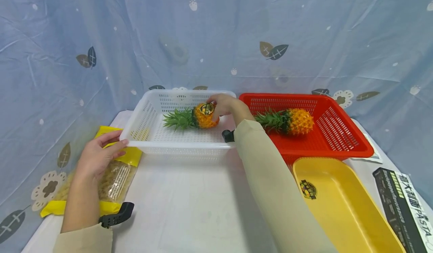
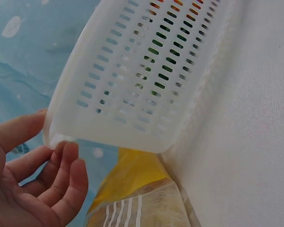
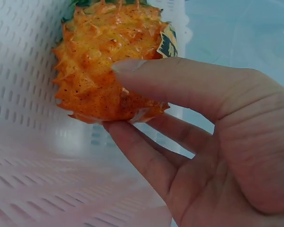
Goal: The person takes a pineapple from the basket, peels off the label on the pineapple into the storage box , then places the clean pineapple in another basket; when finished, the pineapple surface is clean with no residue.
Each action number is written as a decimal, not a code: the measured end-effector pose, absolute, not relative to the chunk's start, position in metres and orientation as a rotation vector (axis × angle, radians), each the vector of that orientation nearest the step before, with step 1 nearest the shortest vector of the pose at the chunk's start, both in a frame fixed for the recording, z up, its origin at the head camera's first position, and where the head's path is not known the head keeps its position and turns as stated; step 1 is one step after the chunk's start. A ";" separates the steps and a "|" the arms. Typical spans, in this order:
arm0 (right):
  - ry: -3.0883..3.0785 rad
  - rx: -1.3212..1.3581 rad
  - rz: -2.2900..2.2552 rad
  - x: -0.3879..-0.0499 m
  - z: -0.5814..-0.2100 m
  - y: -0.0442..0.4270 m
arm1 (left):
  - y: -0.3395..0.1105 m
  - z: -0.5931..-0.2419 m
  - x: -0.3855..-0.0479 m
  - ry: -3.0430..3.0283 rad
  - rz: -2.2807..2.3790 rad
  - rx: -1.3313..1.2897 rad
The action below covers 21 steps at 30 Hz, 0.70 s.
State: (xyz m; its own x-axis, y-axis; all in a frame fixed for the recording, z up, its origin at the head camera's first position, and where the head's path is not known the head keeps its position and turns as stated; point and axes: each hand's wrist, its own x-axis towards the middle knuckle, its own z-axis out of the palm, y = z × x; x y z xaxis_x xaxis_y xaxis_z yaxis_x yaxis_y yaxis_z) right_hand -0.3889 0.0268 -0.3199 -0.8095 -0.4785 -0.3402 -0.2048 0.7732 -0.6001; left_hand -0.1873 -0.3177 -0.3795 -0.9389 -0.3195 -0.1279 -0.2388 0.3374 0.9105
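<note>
A white perforated basket (image 1: 189,144) stands at the back centre. In it lies an orange pineapple (image 1: 203,122) with green leaves pointing left and a round label. My right hand (image 1: 224,105) grips its base end; in the right wrist view the thumb lies on the spiky skin of the pineapple (image 3: 104,61), with the other fingers of the hand (image 3: 213,137) around its end. My left hand (image 1: 98,155) pinches the basket's front left corner; in the left wrist view the thumb and fingers of the hand (image 2: 42,175) are at the rim of the basket (image 2: 109,127).
A red basket (image 1: 338,153) holding another pineapple (image 1: 299,121) stands to the right. Before it is a yellow bin (image 1: 341,193), with a black pasta box (image 1: 399,208) at the far right. Yellow-edged clear bags (image 1: 116,179) lie under my left hand. A blue curtain (image 1: 216,38) hangs behind.
</note>
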 end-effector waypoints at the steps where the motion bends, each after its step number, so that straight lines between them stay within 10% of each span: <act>1: 2.478 -0.528 -0.766 -0.389 -0.321 0.027 | -0.317 -0.379 -0.187 -2.505 -1.691 0.526; 21: 2.327 -0.518 -0.874 -0.391 -0.331 0.020 | -0.318 -0.378 -0.188 -2.477 -1.740 0.526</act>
